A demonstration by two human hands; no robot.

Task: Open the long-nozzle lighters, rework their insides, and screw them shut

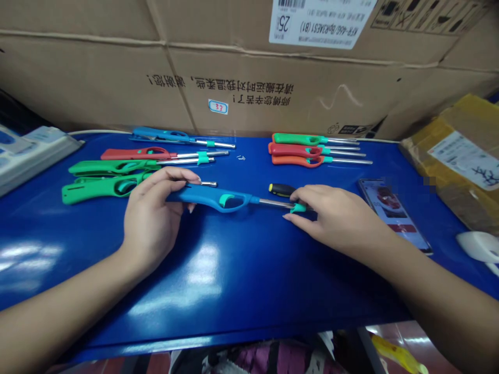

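Note:
A blue long-necked lighter (212, 198) with a teal trigger lies across the middle of the blue table (218, 280). My left hand (154, 218) is closed round its handle end. My right hand (331, 215) pinches the metal tube near a small teal sleeve (298, 208) at the tip. A black-and-yellow screwdriver handle (280, 189) lies just behind my right hand.
Several lighters lie at the left: blue (167, 136), red (136, 154), two green (109, 167). Three more lie at the back right (300, 149). A phone (393, 213) rests at the right, cardboard boxes (234, 67) stand behind, and a white object (477, 245) sits at the far right.

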